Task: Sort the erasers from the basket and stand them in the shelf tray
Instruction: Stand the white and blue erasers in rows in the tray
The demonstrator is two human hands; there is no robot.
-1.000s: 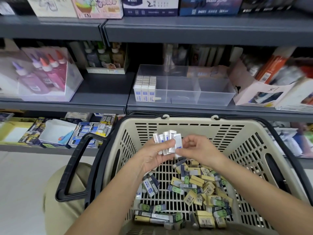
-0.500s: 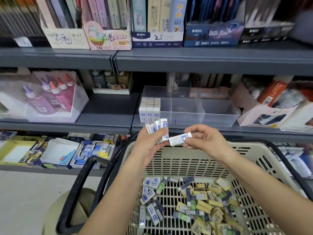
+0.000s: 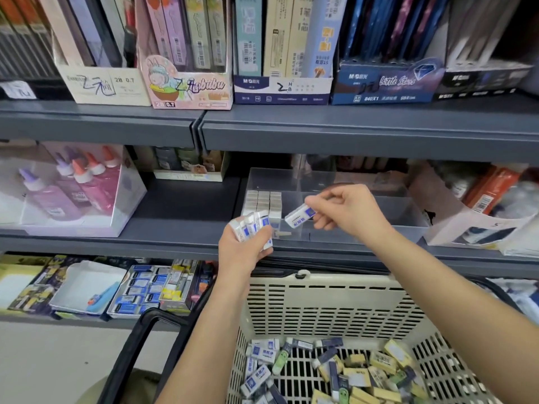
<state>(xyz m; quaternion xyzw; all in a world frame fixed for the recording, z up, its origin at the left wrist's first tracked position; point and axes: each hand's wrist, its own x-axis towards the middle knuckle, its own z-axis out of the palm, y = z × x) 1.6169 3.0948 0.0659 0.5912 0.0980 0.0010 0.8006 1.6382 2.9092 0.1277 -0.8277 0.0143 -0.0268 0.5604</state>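
White-and-blue eraser (image 3: 300, 219) is pinched, tilted, in my right hand (image 3: 347, 211) above the front-left corner of the clear tray (image 3: 329, 233). My left hand (image 3: 245, 249) grips a bundle of matching erasers (image 3: 252, 225) just beside it. Recommendation: I turn the eraser upright and seat it flush against the standing rows (image 3: 264, 201) without toppling them. More erasers lie in the basket (image 3: 335, 279).

Shop aisle, grey metal shelving (image 3: 350, 132) in three tiers, two bays meeting at seam left of centre. Top tier: upright display cartons side by side: cream carton (image 3: 108, 86), pink cartoon carton (image 3: 189, 88), white-and-blue carton (image 3: 281, 90), dark blue carton (image 3: 388, 86). Middle tier left: clear case (image 3: 128, 199) of pink and purple glue bottles (image 3: 73, 188); right: white cardboard box (image 3: 472, 225) with orange packs. Bottom tier left: white paper tray (image 3: 87, 287), box of blue-and-white packs (image 3: 140, 290). Pale floor (image 3: 58, 360) lower left. Even, soft light.
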